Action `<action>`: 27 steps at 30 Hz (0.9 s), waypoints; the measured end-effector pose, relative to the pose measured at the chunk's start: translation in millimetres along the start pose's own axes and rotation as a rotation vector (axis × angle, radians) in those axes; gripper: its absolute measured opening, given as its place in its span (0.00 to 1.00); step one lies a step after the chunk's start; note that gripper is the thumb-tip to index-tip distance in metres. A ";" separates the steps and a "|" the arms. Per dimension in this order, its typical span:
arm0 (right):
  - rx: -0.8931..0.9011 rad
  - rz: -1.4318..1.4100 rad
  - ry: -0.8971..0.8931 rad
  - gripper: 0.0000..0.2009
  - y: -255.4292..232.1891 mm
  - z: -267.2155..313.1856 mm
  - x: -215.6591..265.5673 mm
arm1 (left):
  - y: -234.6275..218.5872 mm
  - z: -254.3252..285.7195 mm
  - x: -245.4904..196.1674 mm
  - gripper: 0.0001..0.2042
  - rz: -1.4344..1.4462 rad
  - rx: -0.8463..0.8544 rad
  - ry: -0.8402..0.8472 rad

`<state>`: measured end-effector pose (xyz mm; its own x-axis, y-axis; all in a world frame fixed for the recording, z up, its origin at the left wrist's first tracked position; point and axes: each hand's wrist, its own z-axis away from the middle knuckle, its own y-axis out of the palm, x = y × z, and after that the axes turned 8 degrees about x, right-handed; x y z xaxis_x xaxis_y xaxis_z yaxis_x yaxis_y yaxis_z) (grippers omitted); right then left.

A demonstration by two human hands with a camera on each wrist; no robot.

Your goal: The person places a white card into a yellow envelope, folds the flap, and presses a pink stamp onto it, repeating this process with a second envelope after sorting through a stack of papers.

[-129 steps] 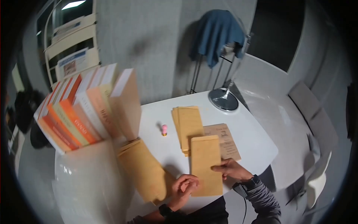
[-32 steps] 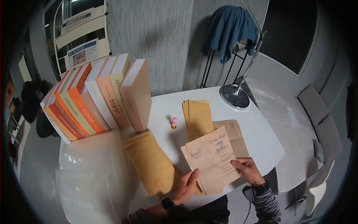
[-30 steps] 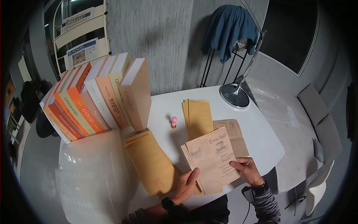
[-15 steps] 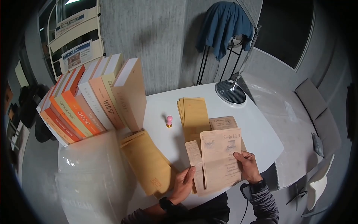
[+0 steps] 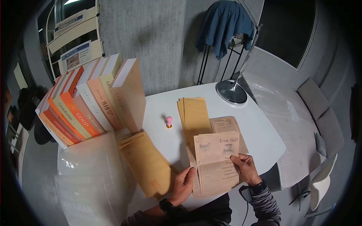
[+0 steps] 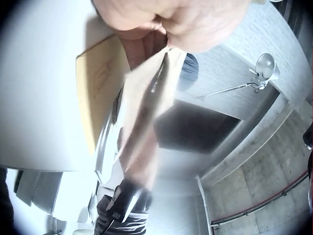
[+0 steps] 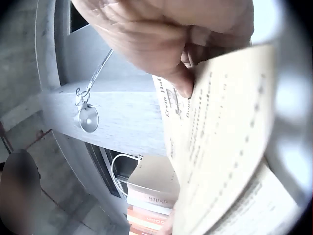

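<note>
Several tan printed sheets (image 5: 219, 171), headed "Ervin Huff" with a carriage picture, are held up over the near side of the table, a crease across the front one. My right hand (image 5: 247, 169) pinches the right edge, thumb in front; the right wrist view shows the thumb on the front sheet (image 7: 222, 112), which bows. At the left edge my left hand (image 5: 183, 185) pinches a sheet behind, thumb uppermost. Beyond the sheets lie a stack of kraft envelopes (image 5: 194, 113) and a printed brown paper (image 5: 226, 123). Left of my left hand lie more kraft envelopes (image 5: 149, 164).
A pink-handled stamp (image 5: 169, 121) stands mid-table. A row of upright books (image 5: 92, 100) fills the left side, behind a clear plastic case (image 5: 86, 173). At the back right of the white table (image 5: 264, 137) stands a lamp base (image 5: 231, 93). A cushioned bench (image 5: 298, 158) is at right.
Seconds ago my hands held a kraft envelope; the printed sheets were in them later. Half a second ago the sheets were fanned apart; now they overlap again, shifted slightly left, with the crease showing.
</note>
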<state>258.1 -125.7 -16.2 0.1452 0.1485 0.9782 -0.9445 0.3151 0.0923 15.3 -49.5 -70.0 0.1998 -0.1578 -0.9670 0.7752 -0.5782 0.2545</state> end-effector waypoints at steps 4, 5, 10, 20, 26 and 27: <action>-0.030 0.003 -0.021 0.09 2.7 0.9 -3.6 | 9.0 -1.1 -5.3 0.23 0.042 -0.092 0.116; -0.030 0.002 -0.025 0.09 2.9 1.1 -2.9 | 6.6 -0.6 -5.8 0.26 0.040 -0.071 0.115; -0.046 0.023 -0.053 0.09 -4.0 6.3 -2.9 | 10.0 1.6 -20.5 0.30 0.087 -0.082 0.139; -0.061 0.145 -0.060 0.09 8.1 15.5 5.8 | 5.6 0.9 -3.8 0.21 0.099 0.010 0.080; -0.153 -0.209 -0.192 0.09 -17.1 9.4 -0.5 | 4.8 0.3 -5.9 0.11 0.104 -0.019 0.064; -0.146 -0.265 -0.180 0.09 -15.9 11.0 3.1 | 2.9 0.3 -2.6 0.10 0.102 -0.026 0.049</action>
<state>270.4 -140.6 -12.6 0.3127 -0.1200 0.9423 -0.8271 0.4534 0.3322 16.9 -51.0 -66.7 0.3069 -0.1752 -0.9355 0.7643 -0.5404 0.3519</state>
